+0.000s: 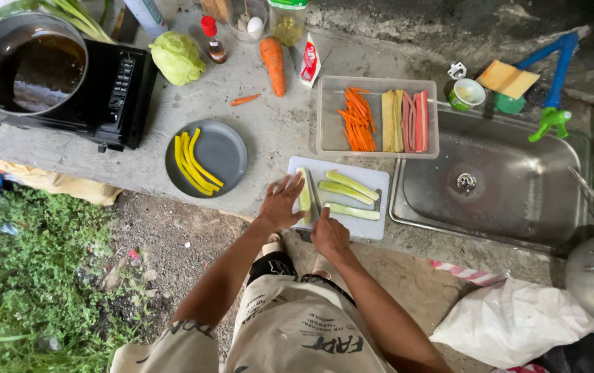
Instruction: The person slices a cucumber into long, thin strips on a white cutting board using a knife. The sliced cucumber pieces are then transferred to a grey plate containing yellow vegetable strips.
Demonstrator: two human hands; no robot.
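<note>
On a white cutting board [373, 220] lie several pale green cucumber strips [351, 185]. My left hand [281, 203] presses its spread fingers on a cucumber piece [304, 197] at the board's left edge. My right hand [329, 233] is shut on a knife handle, and the knife blade [314, 196] runs lengthwise along that piece. A clear rectangular container [328, 115] behind the board holds carrot sticks [358, 119] and pale yellow and pink strips.
A grey plate [228, 152] with yellow strips sits left of the board. A dark pan [27, 65] rests on a black stove [120, 86] at far left. A whole carrot [273, 63], a cabbage [177, 57] and bottles stand behind. A steel sink [497, 183] lies right.
</note>
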